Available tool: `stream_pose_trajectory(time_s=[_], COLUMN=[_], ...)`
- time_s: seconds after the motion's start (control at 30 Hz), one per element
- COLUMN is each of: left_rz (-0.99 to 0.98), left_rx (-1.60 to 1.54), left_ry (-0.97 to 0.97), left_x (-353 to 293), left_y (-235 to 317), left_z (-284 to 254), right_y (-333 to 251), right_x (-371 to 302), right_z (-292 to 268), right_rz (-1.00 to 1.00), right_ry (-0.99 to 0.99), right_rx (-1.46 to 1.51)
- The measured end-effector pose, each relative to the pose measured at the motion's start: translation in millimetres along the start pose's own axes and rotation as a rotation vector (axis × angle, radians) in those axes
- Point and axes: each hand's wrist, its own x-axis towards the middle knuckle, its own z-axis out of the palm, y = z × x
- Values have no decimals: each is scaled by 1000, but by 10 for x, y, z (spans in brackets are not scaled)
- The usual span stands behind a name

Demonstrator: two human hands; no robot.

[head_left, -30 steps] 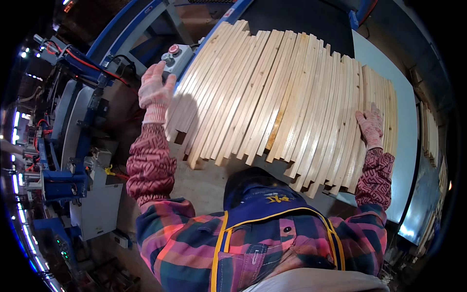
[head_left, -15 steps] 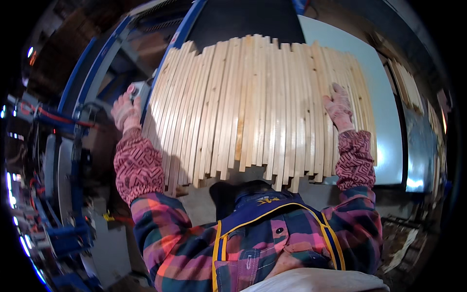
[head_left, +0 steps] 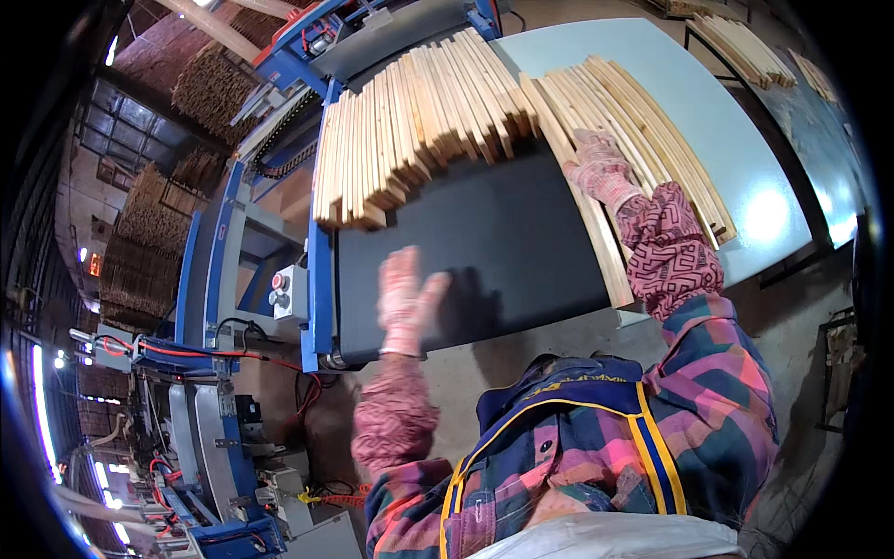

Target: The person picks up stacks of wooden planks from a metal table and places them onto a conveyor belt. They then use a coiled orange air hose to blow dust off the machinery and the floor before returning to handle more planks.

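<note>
My left hand [head_left: 407, 300], in a pink knit glove, hovers open over the black conveyor belt [head_left: 503, 252], holding nothing. My right hand [head_left: 601, 168], gloved the same, rests flat on a fanned bundle of pale wooden slats [head_left: 643, 158] that lies across the belt's right edge and the light blue table [head_left: 745, 158]. A second row of wooden slats [head_left: 410, 130] lies side by side on the belt farther back, apart from both hands.
A blue machine frame [head_left: 317, 279] runs along the belt's left side with a control box of buttons [head_left: 284, 291]. Red cables and machinery [head_left: 196, 410] sit lower left. More slat stacks [head_left: 745, 37] lie at the table's far end; bundles are piled at the upper left.
Both hands spanned one wide bundle of slats before. Now the left hand has come off and hangs over bare belt, while the right hand stays on slats shifted to the right.
</note>
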Motion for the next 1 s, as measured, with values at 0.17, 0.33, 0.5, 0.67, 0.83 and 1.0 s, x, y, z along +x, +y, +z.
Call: stream_pose_trajectory(time_s=[0.17, 0.33, 0.5, 0.67, 0.83, 1.0], left_rz=[39, 145, 134, 84, -12, -44], left_rx=[-744, -550, -617, -618, -829, -889], left_ry=[-372, -407, -405, -415, -384, -384], left_x=[-18, 41, 59, -22, -50, -55], left_y=[1584, 2358, 2386, 2400, 2356, 2252], left_z=[744, 1217, 1411, 1314, 1355, 1456], right_y=[-4, 184, 1362, 3292, 3344, 2418], right_x=[-47, 100, 126, 195, 134, -124], right_z=[-27, -74, -700, -270, 123, -493], right_rz=[-92, -186, -199, -76, -99, -60], right_ry=[84, -101, 148, -157, -216, -185], right_rx=[-12, 102, 489, -329, 497, 929])
